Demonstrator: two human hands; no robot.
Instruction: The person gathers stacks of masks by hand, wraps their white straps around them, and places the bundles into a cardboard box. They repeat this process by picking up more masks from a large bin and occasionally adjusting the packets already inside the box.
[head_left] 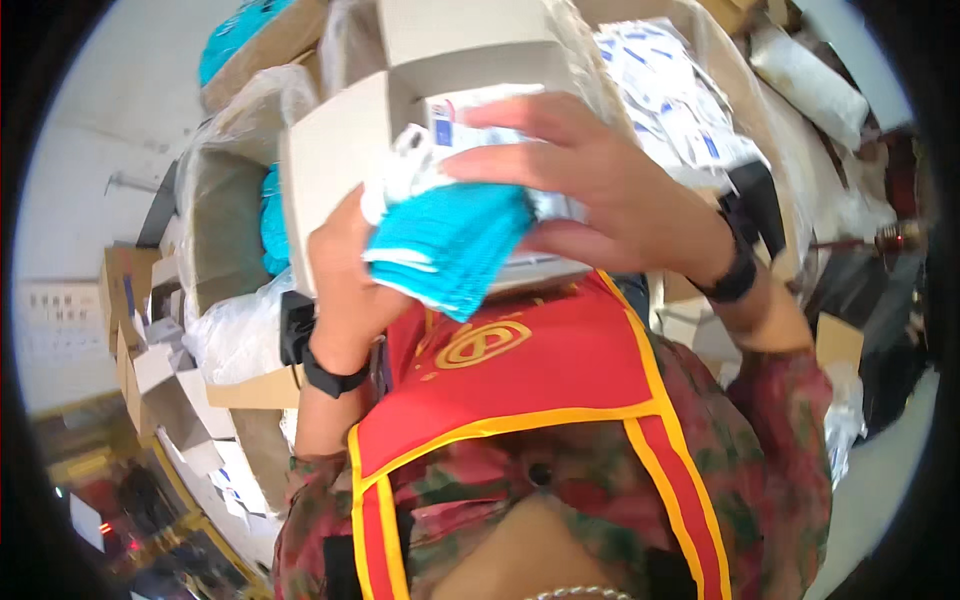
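Note:
A folded bundle of turquoise ribbed cloth (455,235) with white edges is held over an open white cardboard box (340,150). My left hand (345,265) grips the bundle from its left side, with some fingers hidden behind it. From the right, my right hand (610,190) curls over the bundle, its thumb below and its fingers on top. White material (405,165) lies against the far side of the cloth. White packets with blue print (450,120) show inside the box just beyond, partly covered by my right fingers.
To the right, a plastic-lined carton holds many white packets (665,85). Another lined carton (215,210), at the left, has turquoise cloth (273,225) inside. More turquoise cloth (235,40) lies at the far left. Opened white boxes (175,385) are piled at the lower left.

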